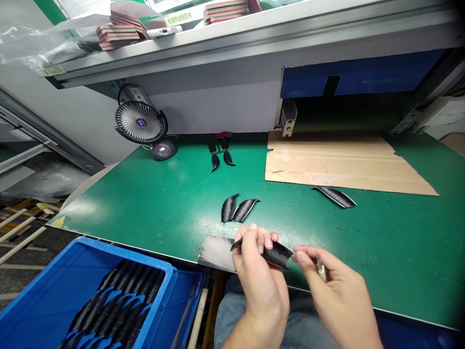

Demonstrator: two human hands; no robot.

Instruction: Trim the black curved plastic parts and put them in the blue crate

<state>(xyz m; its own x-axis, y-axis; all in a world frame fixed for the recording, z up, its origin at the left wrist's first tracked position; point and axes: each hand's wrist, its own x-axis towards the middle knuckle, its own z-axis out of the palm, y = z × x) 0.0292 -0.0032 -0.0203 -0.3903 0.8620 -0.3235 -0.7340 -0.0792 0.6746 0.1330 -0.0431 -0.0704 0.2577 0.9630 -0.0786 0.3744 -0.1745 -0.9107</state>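
Note:
My left hand (259, 276) is closed around a black curved plastic part (278, 254), its ribbed hollow side showing. The fingers of my right hand (332, 291) pinch at the right end of this part. A small tool with a pale end (321, 271) pokes out of that hand; its kind is mostly hidden. Beyond my hands, two similar black parts (245, 210) lie side by side on the green tabletop (174, 203). Another black part (336, 197) rests to the right, by the cardboard. A grey sheet (217, 253) is at the table's front edge, beside my left hand.
A blue bin (165, 271) at lower left holds rows of black parts. On the table stand a small fan (141, 122), joined black pieces (221, 150) and a cardboard sheet (337, 162). A metal shelf (218, 41) with red-edged stacks (119, 31) hangs overhead.

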